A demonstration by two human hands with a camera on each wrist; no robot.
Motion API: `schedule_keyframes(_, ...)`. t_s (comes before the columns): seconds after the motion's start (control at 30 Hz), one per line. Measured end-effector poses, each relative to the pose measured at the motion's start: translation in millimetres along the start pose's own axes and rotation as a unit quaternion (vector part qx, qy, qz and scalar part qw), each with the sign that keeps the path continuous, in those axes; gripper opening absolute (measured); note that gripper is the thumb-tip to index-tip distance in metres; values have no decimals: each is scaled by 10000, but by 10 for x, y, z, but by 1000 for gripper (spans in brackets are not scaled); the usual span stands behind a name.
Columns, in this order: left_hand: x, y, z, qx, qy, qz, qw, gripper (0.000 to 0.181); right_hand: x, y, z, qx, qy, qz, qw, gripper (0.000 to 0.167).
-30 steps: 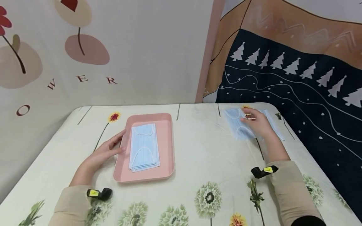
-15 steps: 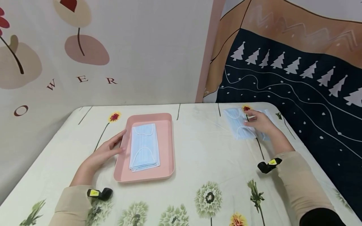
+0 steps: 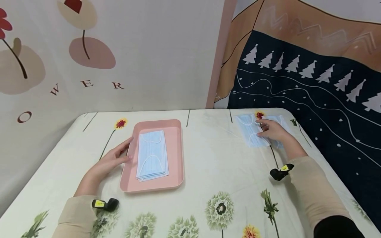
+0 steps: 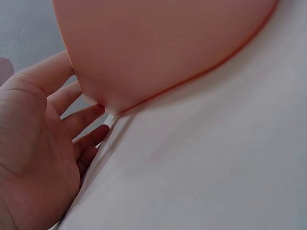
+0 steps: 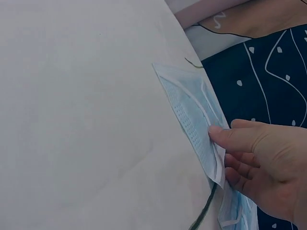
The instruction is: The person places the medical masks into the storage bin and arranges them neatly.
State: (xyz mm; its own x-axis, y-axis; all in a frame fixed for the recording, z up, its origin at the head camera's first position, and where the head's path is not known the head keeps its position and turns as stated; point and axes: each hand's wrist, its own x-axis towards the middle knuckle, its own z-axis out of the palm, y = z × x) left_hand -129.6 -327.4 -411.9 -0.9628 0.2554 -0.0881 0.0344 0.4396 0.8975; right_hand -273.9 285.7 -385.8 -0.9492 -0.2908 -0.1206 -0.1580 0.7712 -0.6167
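A pink tray (image 3: 175, 155) holds a stack of light blue face masks (image 3: 151, 155) with white ear loops. My left hand (image 3: 108, 162) rests against the tray's left rim; its loosely bent fingers touch the tray side (image 4: 124, 52) in the left wrist view. At the far right, one face mask (image 3: 251, 130) lies flat, and a second mask (image 3: 279, 120) lies partly under my right hand (image 3: 275, 130). In the right wrist view, the thumb touches the nearer mask (image 5: 187, 110) near its edge, while the other fingers sit beside that edge, not closed on it.
A white flowered cloth (image 3: 208, 158) covers the table. Behind it hangs a pale printed backdrop (image 3: 166, 59), with a dark blue tree-patterned cloth (image 3: 297, 86) to the right. The two masks lie near the table's back right corner.
My right hand has drawn back slightly to the right from over the nearer mask, then edged a little left to its border. The left hand and tray stay in place.
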Motion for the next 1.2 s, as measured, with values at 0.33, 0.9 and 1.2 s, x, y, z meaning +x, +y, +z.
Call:
schedule_keyframes(0.33,-1,10,-8,75,21,-56,10000,76,93,46,8,-272,28,125,9995,56)
schedule_keyframes(0.9,9,-6,-3,28,-6,-103,9999,77,43,-62,-65,-68,-348,459,9983,61)
schedule_keyframes(1.2,5,-10,-6,37,7,-96,9999,77,-37,-75,-45,502,-582,634,9950,72)
